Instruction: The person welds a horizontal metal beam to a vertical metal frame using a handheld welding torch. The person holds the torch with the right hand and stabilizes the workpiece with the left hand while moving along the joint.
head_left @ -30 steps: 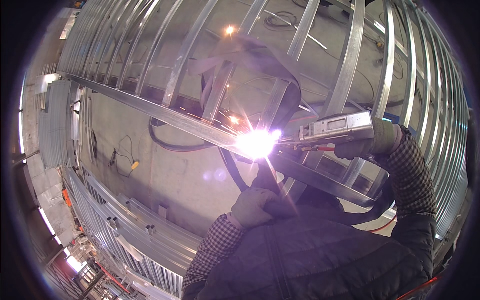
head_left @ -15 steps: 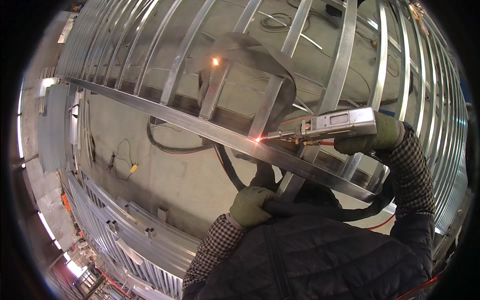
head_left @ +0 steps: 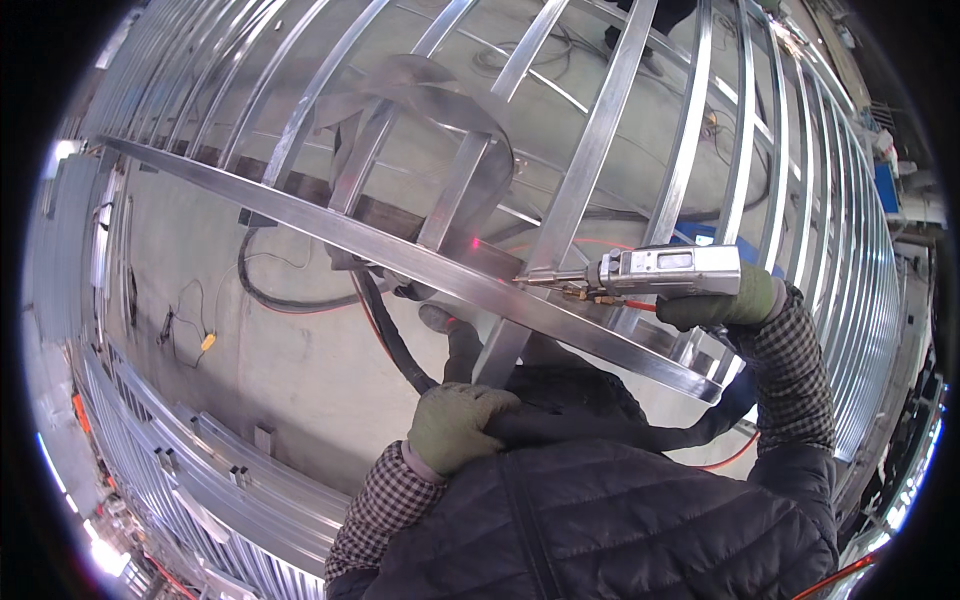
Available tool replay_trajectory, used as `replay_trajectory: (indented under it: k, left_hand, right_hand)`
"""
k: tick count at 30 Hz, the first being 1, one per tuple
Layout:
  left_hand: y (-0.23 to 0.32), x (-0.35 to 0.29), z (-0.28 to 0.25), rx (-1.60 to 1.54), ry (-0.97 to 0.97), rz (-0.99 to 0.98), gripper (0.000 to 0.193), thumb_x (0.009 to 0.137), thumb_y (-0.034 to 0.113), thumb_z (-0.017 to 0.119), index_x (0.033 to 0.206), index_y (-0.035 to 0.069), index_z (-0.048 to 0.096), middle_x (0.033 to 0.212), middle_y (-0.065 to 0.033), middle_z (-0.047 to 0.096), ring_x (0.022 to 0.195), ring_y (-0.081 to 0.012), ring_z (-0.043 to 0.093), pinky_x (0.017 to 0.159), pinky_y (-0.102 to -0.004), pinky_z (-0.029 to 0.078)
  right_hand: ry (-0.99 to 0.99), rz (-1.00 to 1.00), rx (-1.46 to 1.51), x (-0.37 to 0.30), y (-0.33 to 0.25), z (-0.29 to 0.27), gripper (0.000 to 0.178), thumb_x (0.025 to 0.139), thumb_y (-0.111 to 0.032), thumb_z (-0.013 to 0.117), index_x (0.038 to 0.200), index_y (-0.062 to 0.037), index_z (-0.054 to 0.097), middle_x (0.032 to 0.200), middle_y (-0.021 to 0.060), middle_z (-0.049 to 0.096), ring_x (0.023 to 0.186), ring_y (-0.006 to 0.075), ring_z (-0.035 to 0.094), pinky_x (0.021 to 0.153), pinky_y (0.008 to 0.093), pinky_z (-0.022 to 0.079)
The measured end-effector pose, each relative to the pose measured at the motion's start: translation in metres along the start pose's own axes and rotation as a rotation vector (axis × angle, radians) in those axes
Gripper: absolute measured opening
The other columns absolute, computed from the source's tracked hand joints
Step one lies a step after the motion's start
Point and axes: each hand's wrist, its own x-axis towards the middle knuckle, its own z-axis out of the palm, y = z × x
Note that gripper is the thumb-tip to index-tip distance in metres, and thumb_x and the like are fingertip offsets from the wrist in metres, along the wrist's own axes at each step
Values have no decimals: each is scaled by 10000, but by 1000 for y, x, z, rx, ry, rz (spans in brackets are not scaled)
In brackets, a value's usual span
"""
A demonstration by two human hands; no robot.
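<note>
You, operator, hold a silver, boxy handheld torch (head_left: 645, 267) in your gloved R hand (head_left: 728, 302), clasped round its rear from below; the far side of the grip is hidden. Torch sits at 10 o'clock from that hand, its slim nozzle (head_left: 550, 276) aimed at 9, tip by the edge of a metal rail (head_left: 400, 254) running 10 to 4 o'clock; contact can't be told. Your gloved L hand (head_left: 458, 425), approx. 8 o'clock from the torch, is closed round a thick black hose (head_left: 600, 431) trailing toward 3. Torch prob. handles rigid, mod. heavy & front-weighted, its smooth metal sides likely slippery; best hold is the rear end, well clear of the nozzle, which may be hot. Hose looks soft & bendy but prob. drags; take it mid-length, loosely, to spare the R hand.
</note>
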Motion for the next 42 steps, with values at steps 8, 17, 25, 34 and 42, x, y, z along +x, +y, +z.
replay_trajectory:
  k: [8, 17, 25, 34, 42]
  left_hand:
    - [34, -1, 44, -72, 110, -107, 488, 719, 275, 879, 1189, 184, 785, 1077, -69, 809, 1017, -330, 768, 905, -464, 591]
    - [30, 13, 49, -121, 82, -167, 508, 705, 259, 896, 1198, 199, 789, 1122, -52, 814, 1059, -316, 764, 935, -449, 594]
    - [31, 16, 43, -123, 49, -209, 526, 694, 250, 916, 1203, 207, 791, 1141, -26, 820, 1068, -287, 771, 945, -427, 598]
    - [36, 17, 39, -115, 25, -244, 502, 683, 249, 928, 1166, 212, 799, 1134, -26, 822, 1056, -282, 775, 932, -432, 602]
    - [39, 18, 38, -133, 32, -263, 523, 652, 216, 945, 1155, 196, 803, 1125, -35, 820, 1037, -281, 775, 915, -425, 613]
  right_hand:
    - [-138, 76, 228, 6, 31, -9, 137, 1008, -116, 760, 1100, -24, 719, 803, 8, 653, 677, 113, 613, 594, 310, 529]
    - [-94, -58, 259, 9, 47, -6, 96, 1013, -101, 744, 1072, -25, 751, 798, 26, 663, 680, 152, 640, 607, 335, 544]
    - [-102, -117, 158, 19, 53, -12, 507, 900, -177, 832, 1369, -14, 732, 928, 77, 769, 743, 128, 663, 679, 327, 573]
    - [-169, 71, 336, 18, 48, -14, 514, 926, -184, 850, 1395, -18, 721, 985, 41, 771, 789, 104, 656, 689, 301, 572]
    - [-134, 40, 376, 11, 50, -11, 438, 947, -151, 812, 1354, -16, 727, 951, 40, 742, 789, 105, 644, 683, 298, 563]
